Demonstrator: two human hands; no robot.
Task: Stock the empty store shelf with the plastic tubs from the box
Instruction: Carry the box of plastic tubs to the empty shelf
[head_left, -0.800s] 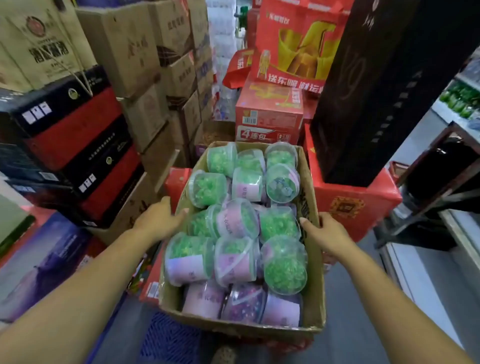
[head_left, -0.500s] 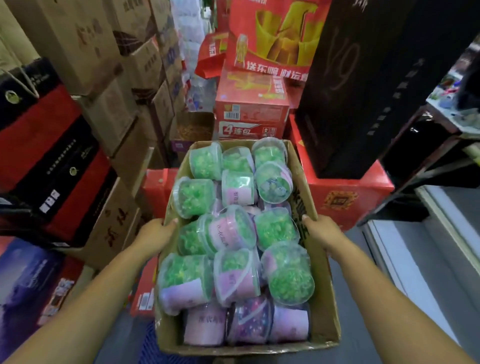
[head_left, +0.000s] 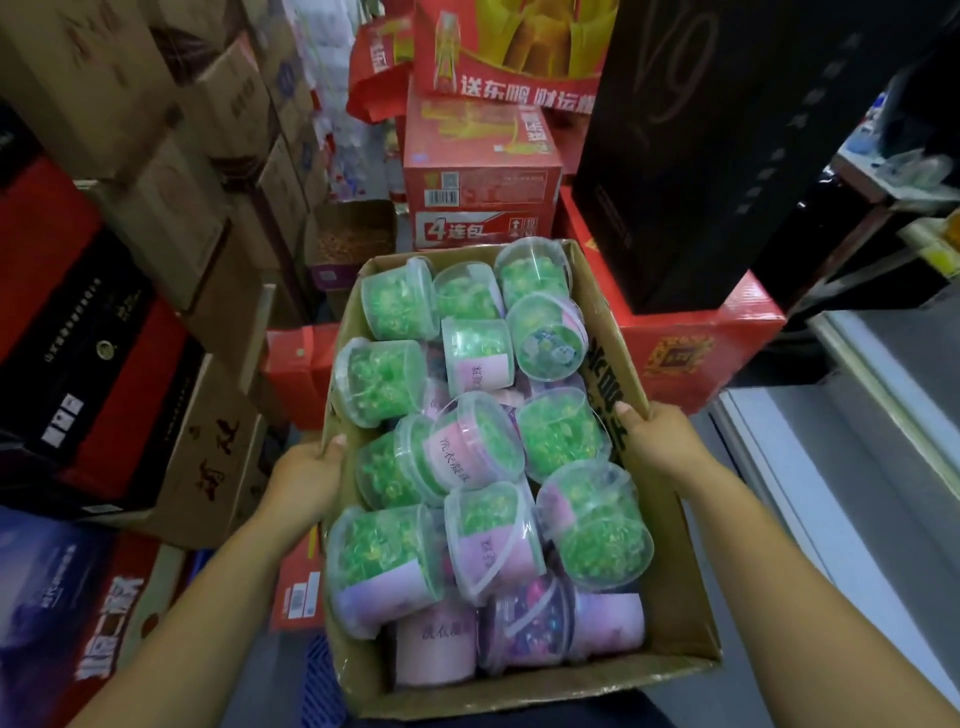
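Note:
An open cardboard box (head_left: 675, 587) fills the middle of the head view, held up in front of me. It is packed with several clear plastic tubs (head_left: 480, 444) of green beads, most with pink labels, lying at mixed angles. My left hand (head_left: 304, 480) grips the box's left wall, thumb over the rim. My right hand (head_left: 657, 441) grips the right wall the same way. A purple-lidded tub (head_left: 527, 631) lies near the front edge.
Stacked brown cartons (head_left: 171, 171) and red and black cases (head_left: 78, 332) crowd the left. Red cartons (head_left: 483, 176) stand behind the box, a tall black box (head_left: 701, 145) on a red case (head_left: 691, 348) at right. A grey shelf edge (head_left: 841, 431) runs along the right.
The box has come up and toward me, held in both hands. The view has swung to the right, so the stacked cartons on the left have slid away.

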